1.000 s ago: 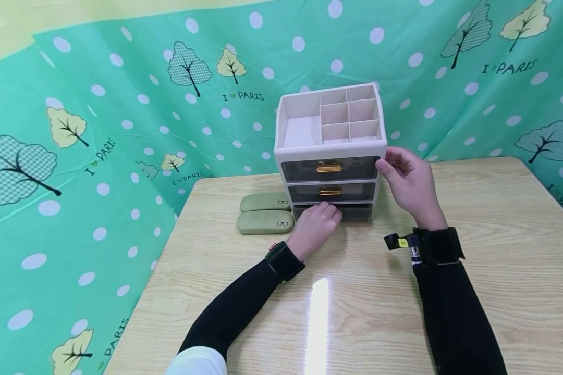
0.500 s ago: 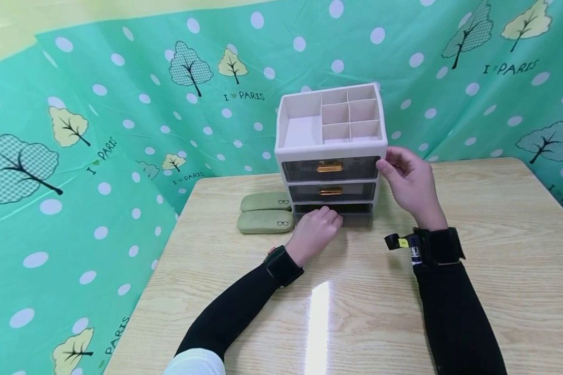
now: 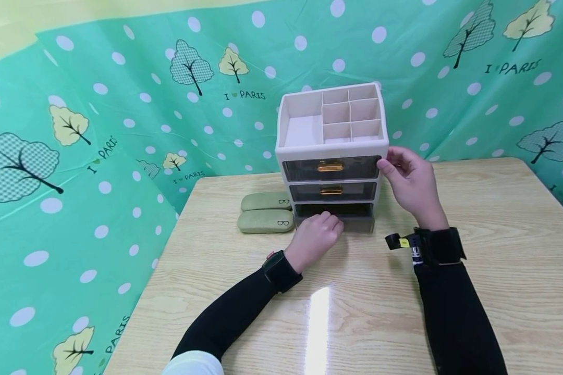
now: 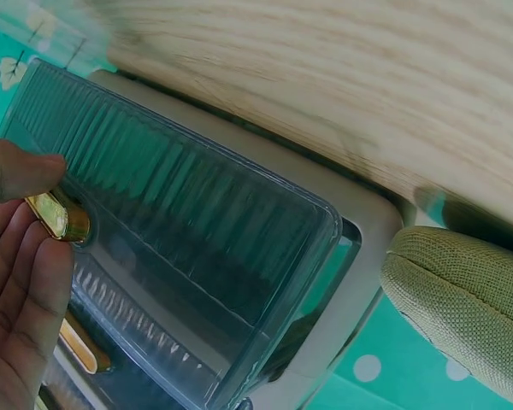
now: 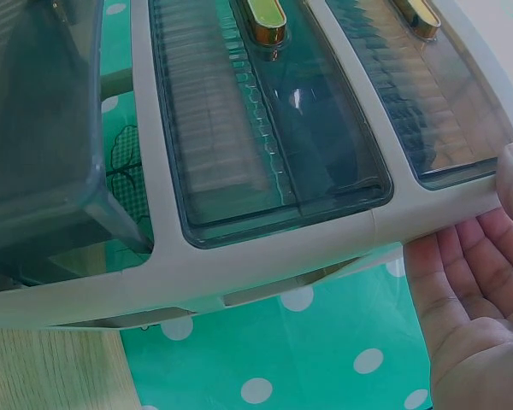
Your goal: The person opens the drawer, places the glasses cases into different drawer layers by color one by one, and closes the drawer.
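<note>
A white desktop organizer (image 3: 332, 151) with see-through dark drawers and an open divided top stands at the back of the table. My left hand (image 3: 315, 235) pinches the gold handle (image 4: 64, 218) of its bottom drawer (image 3: 359, 225), thumb on one side and fingers on the other. That drawer sticks out partway from the frame, and no contents show inside. Higher up, my right hand (image 3: 412, 185) holds the organizer's right side, its thumb at the front edge and its fingers along the side wall. The middle drawer (image 5: 274, 128) and the top drawer (image 3: 305, 170) are closed.
Two green glasses cases (image 3: 262, 222) lie side by side against the organizer's left. The wooden table (image 3: 244, 281) extends toward me and to both sides. Behind it hangs a green dotted cloth (image 3: 136, 94).
The bottom drawer has slid out toward me, drawn by my left hand, which moved slightly back with it. My right hand stays in place on the organizer's side.
</note>
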### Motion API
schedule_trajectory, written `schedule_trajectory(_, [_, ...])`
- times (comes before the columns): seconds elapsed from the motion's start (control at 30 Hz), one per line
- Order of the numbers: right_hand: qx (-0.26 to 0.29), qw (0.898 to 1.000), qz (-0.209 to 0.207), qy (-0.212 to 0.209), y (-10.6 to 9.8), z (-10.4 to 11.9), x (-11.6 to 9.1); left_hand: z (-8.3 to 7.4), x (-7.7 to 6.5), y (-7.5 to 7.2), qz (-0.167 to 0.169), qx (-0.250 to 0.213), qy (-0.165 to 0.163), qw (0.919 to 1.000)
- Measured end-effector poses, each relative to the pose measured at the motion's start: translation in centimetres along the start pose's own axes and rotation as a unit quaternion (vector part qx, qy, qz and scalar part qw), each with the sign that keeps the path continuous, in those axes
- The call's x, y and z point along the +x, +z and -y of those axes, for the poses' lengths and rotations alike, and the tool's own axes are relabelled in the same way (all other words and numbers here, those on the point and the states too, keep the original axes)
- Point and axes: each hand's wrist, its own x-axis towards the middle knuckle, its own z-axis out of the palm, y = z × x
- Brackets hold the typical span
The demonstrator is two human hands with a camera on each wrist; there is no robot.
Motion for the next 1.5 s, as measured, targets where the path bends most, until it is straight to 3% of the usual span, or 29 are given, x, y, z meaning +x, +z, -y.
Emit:
schedule_trajectory(0.4, [-0.005,1.000,0.001,0.004,0.0,0.1,-0.1,-0.5,-0.7,-0.2,-0.009,0.001,0.005,0.9999])
schedule_trajectory(1.5, [0.003,1.000,-0.001,0.005,0.0,0.1,0.0,-2.6,-2.1,-3.3,-0.009,0.000,0.036,0.9993])
